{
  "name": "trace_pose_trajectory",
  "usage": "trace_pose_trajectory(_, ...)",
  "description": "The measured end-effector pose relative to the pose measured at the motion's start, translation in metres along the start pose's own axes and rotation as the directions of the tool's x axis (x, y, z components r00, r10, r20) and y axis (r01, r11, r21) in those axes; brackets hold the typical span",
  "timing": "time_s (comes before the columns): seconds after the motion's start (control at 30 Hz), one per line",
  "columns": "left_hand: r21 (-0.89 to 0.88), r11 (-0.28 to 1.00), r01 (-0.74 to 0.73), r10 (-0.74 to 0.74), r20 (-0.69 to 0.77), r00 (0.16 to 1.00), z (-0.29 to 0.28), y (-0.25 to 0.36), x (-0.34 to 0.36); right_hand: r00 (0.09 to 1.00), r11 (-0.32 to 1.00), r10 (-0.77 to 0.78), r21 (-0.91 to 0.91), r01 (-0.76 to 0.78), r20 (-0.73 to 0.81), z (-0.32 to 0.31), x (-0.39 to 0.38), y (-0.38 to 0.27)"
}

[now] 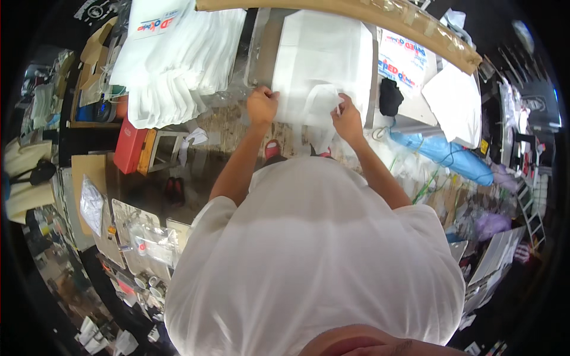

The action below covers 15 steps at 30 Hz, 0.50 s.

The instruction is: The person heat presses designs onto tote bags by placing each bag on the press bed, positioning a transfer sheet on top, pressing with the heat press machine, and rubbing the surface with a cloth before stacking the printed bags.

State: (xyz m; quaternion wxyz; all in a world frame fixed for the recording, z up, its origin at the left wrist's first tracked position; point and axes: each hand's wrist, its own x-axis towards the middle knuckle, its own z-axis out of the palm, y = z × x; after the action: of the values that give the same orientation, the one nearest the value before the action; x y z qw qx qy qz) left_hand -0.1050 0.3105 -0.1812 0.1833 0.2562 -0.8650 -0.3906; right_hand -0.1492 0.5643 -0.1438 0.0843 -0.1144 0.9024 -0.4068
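Observation:
A white bag (323,53) lies flat on a grey board (267,50) in front of me, its looped handle toward me. My right hand (346,118) pinches the right side of that handle between thumb and fingers. At the bag's near left edge, my left hand (263,107) is closed with the fingers curled in. Whatever it may grip there is hidden by the fingers. To the left hangs a thick stack of white printed bags (178,65) with their handles toward me.
A long taped cardboard roll (356,13) crosses beyond the board. On the right are more printed bags (404,59), a black cloth (390,97), a white sheet (457,104) and a blue plastic-wrapped bundle (442,155). A red box (129,147) stands at left.

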Motion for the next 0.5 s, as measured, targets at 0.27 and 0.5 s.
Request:
trace_pose_trajectory(0.27, 0.266, 0.964, -0.026, 0.07, -0.159, 0.985, 0.028, -0.024, -0.016, 0.696, 0.977, -0.142, -0.012, 0.211, 0.704, -0.044, -0.039, 0.029)
trace_pose_trajectory(0.5, 0.063, 0.989, 0.132, -0.135, 0.04, 0.99, 0.001, 0.002, -0.016, 0.74, 0.933, -0.207, 0.356, -0.046, 0.64, -0.04, -0.034, 0.023)
